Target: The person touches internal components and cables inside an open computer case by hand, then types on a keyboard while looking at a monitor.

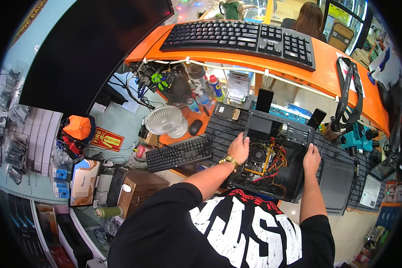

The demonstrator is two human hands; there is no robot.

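An open black computer case (294, 172) lies in front of me, tilted, with its inside facing up. My left hand (240, 149), with a gold-coloured bracelet at its wrist, is closed on the case's left edge. On the opposite edge my right hand (311, 159) is closed as well, its fingers partly hidden behind the frame. Inside the case show a round processor fan (257, 154) and a tangle of red, yellow and black cables (279, 161). A metal drive cage (298, 133) fills its far right corner. To the right lies a flat dark panel (339, 185).
An orange shelf (196, 55) above the bench carries a black keyboard (239, 38) and a black strap (350, 94). Left of the case are another keyboard (178, 154), a mouse (195, 127) and a white fan (165, 120). A teal microscope-like device (357, 137) stands right.
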